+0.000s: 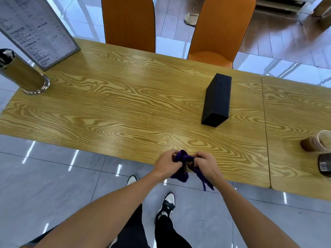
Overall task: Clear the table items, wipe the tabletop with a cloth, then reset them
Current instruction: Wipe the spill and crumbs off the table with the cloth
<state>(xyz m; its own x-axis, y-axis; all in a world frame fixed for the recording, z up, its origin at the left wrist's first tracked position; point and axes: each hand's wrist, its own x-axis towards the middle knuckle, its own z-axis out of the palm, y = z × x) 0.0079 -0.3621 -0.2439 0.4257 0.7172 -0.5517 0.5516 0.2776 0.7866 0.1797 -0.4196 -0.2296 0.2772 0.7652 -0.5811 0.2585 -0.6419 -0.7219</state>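
Purple cloth bunched between my left hand and right hand, both clamped on it at the near edge of the wooden table, likely folding a wiping pad, black box beyond, uncleared.

Framed menu card at the counter's far left corner, rows of small print too blurred to read, dark object at the right edge bearing a white barcode label, digits illegible
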